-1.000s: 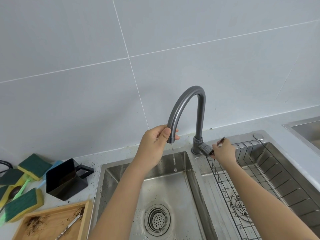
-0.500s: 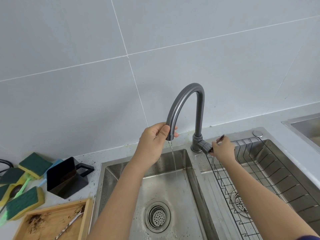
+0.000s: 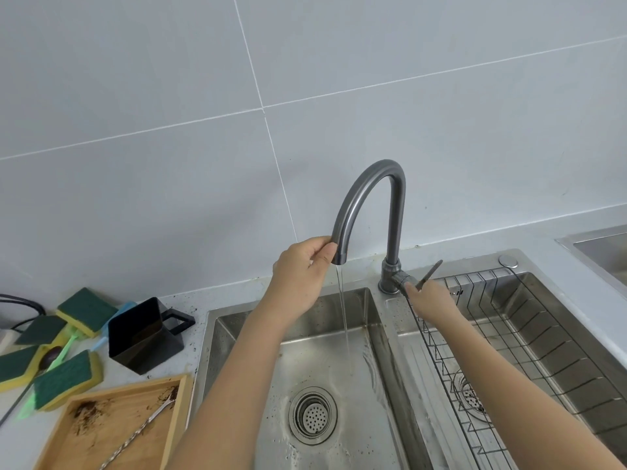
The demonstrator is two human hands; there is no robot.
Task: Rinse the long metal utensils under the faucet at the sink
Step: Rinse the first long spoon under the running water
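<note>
A grey gooseneck faucet stands behind the sink's left basin. My left hand pinches the spout's end from the left. My right hand grips the faucet's side handle, whose thin lever sticks up past my fingers. A thin water stream falls from the spout into the basin, right of the drain. One long twisted metal utensil lies diagonally in a dirty wooden tray at the lower left, away from both hands.
A wire rack fills the right basin. On the counter to the left are a black handled container and several green-and-yellow sponges. Tiled wall rises behind the faucet. Another sink's corner shows at the far right.
The water has grown from a few drips to a steady thin stream. My left hand has slid slightly left on the spout tip; my right hand stays on the handle.
</note>
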